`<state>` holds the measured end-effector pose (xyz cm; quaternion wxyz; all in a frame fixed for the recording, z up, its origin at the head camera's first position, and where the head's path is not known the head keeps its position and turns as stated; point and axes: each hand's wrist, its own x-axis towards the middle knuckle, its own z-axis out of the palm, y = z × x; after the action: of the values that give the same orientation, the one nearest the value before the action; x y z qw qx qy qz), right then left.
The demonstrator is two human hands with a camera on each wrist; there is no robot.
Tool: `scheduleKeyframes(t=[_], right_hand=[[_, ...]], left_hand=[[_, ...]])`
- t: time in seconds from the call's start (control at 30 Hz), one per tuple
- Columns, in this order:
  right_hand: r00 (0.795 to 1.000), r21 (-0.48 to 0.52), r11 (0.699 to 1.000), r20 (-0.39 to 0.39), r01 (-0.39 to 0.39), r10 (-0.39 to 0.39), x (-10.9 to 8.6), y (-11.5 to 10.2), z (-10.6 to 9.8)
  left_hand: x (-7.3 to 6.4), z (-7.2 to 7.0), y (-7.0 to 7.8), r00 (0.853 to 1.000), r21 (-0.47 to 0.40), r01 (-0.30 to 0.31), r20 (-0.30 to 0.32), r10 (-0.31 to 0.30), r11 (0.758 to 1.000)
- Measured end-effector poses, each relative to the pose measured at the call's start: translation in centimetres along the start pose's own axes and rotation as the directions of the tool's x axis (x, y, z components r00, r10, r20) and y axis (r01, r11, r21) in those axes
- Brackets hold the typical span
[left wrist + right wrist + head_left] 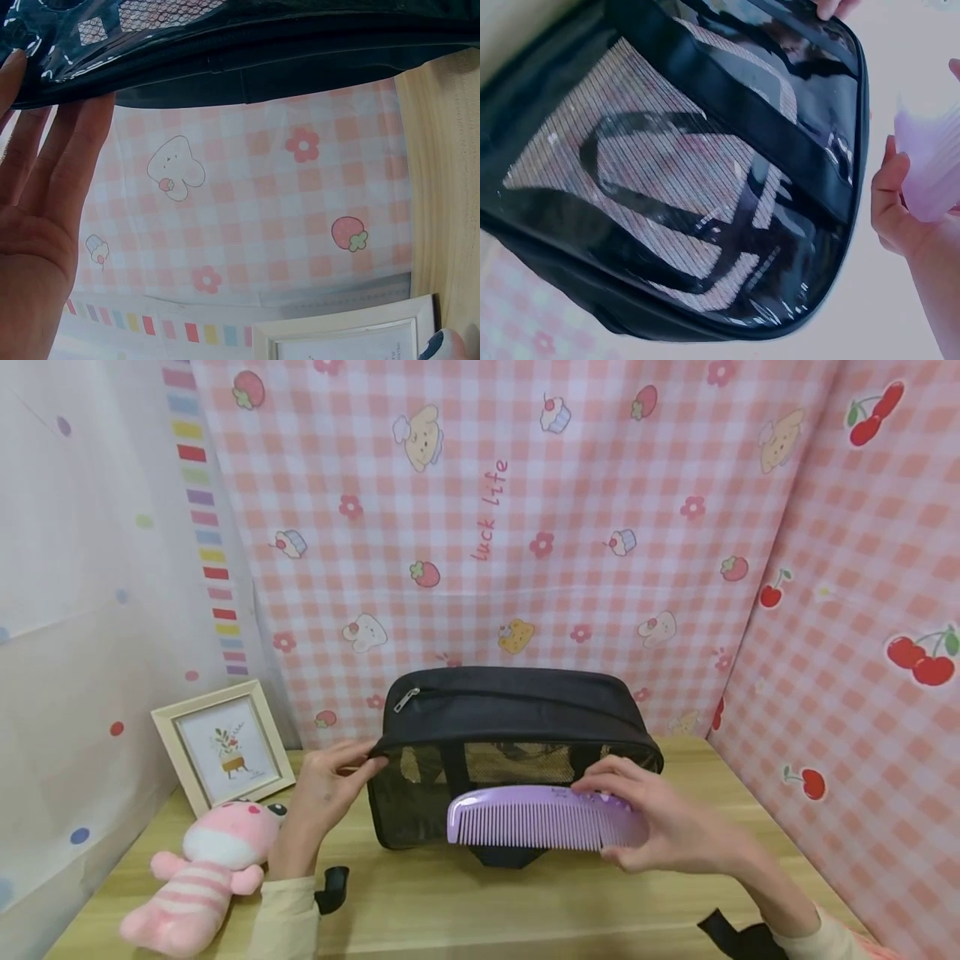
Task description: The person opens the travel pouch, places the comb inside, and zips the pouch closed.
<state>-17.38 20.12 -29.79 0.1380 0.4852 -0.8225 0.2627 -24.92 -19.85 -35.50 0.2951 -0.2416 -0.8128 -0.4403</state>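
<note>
A black zippered bag (517,703) with see-through panels stands upright on the wooden table. At its upper left corner, my left hand (330,785) pinches the edge between thumb and fingers; the left wrist view shows the thumb (10,79) on the clear side and the other fingers behind. My right hand (660,818) grips a purple comb (525,817) by its right end, teeth pointing down, in front of the bag's clear panel. In the right wrist view, the comb (934,165) looks washed out beside the bag (840,202). The metal zipper pull (407,700) lies at the top left.
A pink striped plush toy (198,877) lies at the left of the table (420,910). Behind it leans a cream picture frame (273,735). A pink checked cloth (480,527) hangs behind the bag, and another (862,635) hangs on the right side.
</note>
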Motion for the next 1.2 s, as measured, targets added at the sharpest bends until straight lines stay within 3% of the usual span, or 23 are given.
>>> scheduleKeyframes(t=[0.3, 0.63, 1.0, 1.2], right_hand=[[0.996, -0.092, 0.993, -0.047, -0.079, 0.075, 1.7, 0.3, -3.9], [0.992, -0.139, 0.982, -0.006, -0.128, 0.128, 3.6, 1.4, -7.1], [0.989, -0.196, 0.971, 0.022, -0.136, 0.143, 5.1, 2.2, -8.8], [0.977, -0.199, 0.959, 0.038, -0.2, 0.211, 5.8, 3.2, -9.3]], left_hand=[[0.0, 0.0, 0.1, 1.0, 0.018, 0.014, 0.002, -0.014, 1.0], [0.0, 0.1, 0.0, 1.0, 0.013, -0.002, 0.004, 0.002, 1.0], [0.1, -0.1, 0.0, 0.999, 0.035, -0.036, 0.004, 0.036, 0.999], [0.0, -0.1, -0.1, 0.999, 0.019, -0.041, 0.006, 0.041, 0.999]])
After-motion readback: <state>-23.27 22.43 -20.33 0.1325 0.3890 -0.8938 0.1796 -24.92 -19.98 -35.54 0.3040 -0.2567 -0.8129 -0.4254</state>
